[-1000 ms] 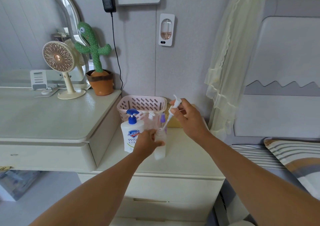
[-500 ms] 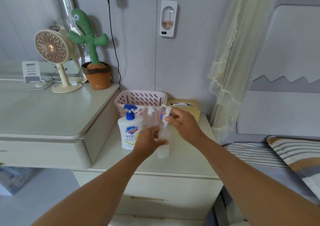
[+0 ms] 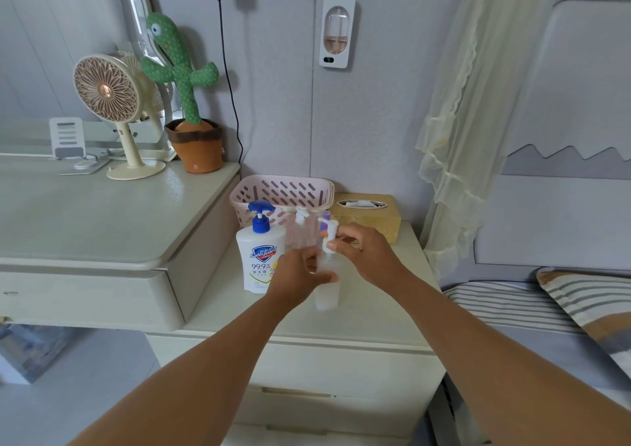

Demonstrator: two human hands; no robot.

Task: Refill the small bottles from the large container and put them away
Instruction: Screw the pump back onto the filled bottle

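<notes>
Small clear bottle stands upright just beside the large container, the left hand curled round its body to steady it while the right hand pinches the white pump cap at its neck, apparently to seat it.

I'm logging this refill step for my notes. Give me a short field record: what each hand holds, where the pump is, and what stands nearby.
left hand: grips the small clear bottle, upright on the nightstand
right hand: pinches the white pump head at that bottle's neck
pump screwed on: cannot tell
large soap bottle: stands just left, blue pump on, untouched
pink basket: behind, against the wall
other small bottles: in front of the basket
</notes>
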